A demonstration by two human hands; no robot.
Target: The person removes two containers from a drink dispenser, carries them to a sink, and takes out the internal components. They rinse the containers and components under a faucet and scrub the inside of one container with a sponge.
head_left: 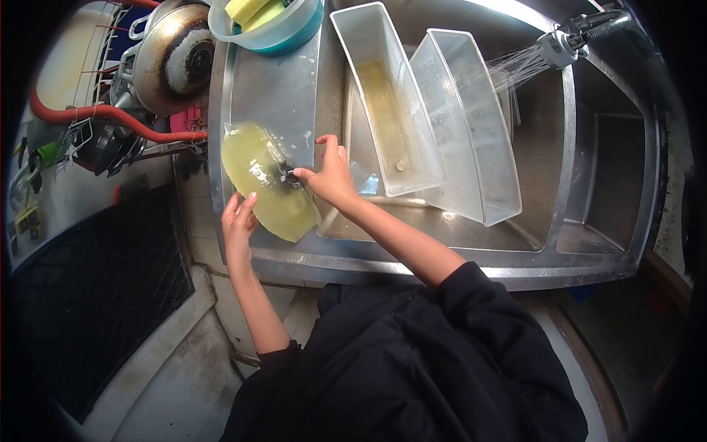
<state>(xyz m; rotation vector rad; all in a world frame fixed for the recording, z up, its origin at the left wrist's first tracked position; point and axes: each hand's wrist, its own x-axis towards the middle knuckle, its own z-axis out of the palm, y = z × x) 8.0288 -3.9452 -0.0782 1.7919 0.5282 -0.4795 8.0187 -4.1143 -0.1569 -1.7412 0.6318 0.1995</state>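
A translucent yellow-green oval piece, lid-like and glossy with wet (258,166), is tilted over the metal drainboard left of the basin. My left hand (239,225) grips its lower left edge with the fingertips. At its right side is my right hand (331,173), the thumb lying on the piece beside a small dark patch (286,175) that I cannot make out. The index finger of that hand is raised and bent, apart from the thumb; its other fingers are mostly hidden.
Two long clear plastic bins, one with yellowish liquid (387,110) and one beside it (475,140), stand in the sink (508,239). Water sprays from a tap head (560,50). A tub with sponges (283,37) and a scorched pot (177,51) are at upper left.
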